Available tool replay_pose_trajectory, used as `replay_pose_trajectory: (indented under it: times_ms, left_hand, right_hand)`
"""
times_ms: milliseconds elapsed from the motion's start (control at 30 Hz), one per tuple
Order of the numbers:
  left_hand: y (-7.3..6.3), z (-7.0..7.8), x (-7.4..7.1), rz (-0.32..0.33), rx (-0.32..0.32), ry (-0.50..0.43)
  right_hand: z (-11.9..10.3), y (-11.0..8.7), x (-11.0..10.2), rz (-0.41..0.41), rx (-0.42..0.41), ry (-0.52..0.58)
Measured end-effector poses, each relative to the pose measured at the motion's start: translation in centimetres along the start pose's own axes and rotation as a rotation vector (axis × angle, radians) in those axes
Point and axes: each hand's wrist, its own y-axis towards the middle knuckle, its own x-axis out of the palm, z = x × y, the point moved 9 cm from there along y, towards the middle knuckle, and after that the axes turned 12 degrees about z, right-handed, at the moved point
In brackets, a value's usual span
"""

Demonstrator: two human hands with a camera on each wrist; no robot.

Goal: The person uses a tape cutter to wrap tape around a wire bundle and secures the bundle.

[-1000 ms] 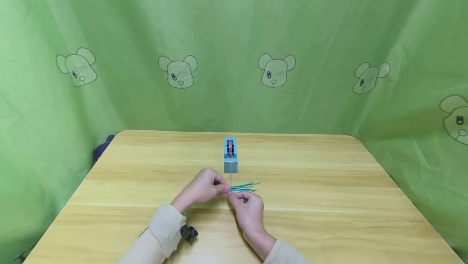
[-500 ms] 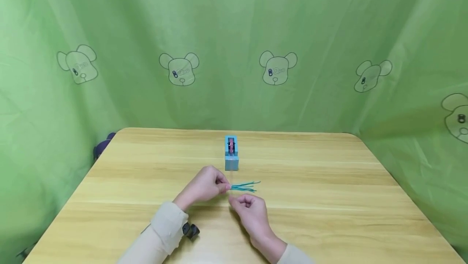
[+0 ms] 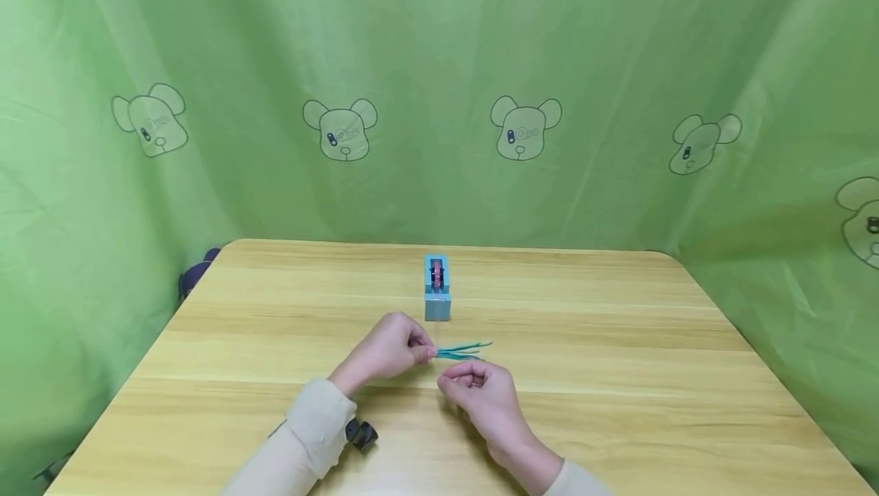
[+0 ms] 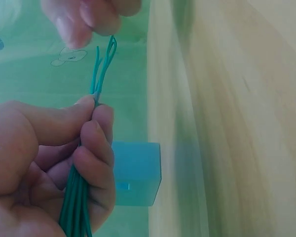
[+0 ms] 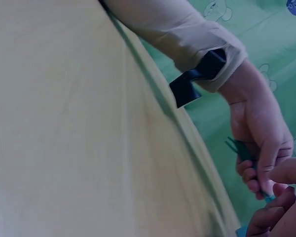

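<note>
My left hand [image 3: 387, 347] pinches a bundle of thin green wires [image 3: 458, 352] above the table. In the left wrist view the wires [image 4: 76, 200] run down through the palm, and their other ends fan out past the fingertips. A small translucent band [image 4: 96, 95] shows on them right at the thumb tip. My right hand [image 3: 487, 404] is near the fanned ends, thumb and index fingertips close together; I cannot tell whether a thin piece sits between them. A light-blue tape dispenser [image 3: 437, 307] with a pink roll stands beyond both hands.
The wood-grain table [image 3: 584, 328] spreads out around the hands. Beside the left sleeve shows a black wrist device [image 3: 361, 433]. Green curtains [image 3: 426, 198] with bear-face prints hang behind and at both sides. A dark purple object [image 3: 195, 276] peeks out past the table's left edge.
The right hand has drawn away from the bundle, toward the person and slightly right. My left hand keeps its pinch on the wires and has barely moved.
</note>
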Motion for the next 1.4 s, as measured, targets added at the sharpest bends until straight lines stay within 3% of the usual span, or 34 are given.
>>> replay_pose_trajectory:
  times_ms: [533,1100,1400]
  left_hand:
    - [-0.1,-0.3,0.3,-0.015,0.005,-0.009]
    - [0.1,-0.3,0.2,-0.015,-0.029,-0.033]
    - [0.1,-0.4,0.2,-0.012,-0.041,-0.017]
  right_hand:
    - [-3.8,0.6,-0.9,-0.051,-0.032,0.021]
    - [-6.5,3.6,-0.2,-0.118,-0.068,0.024]
    - [-7.0,5.7,0.1,-0.137,-0.064,0.092]
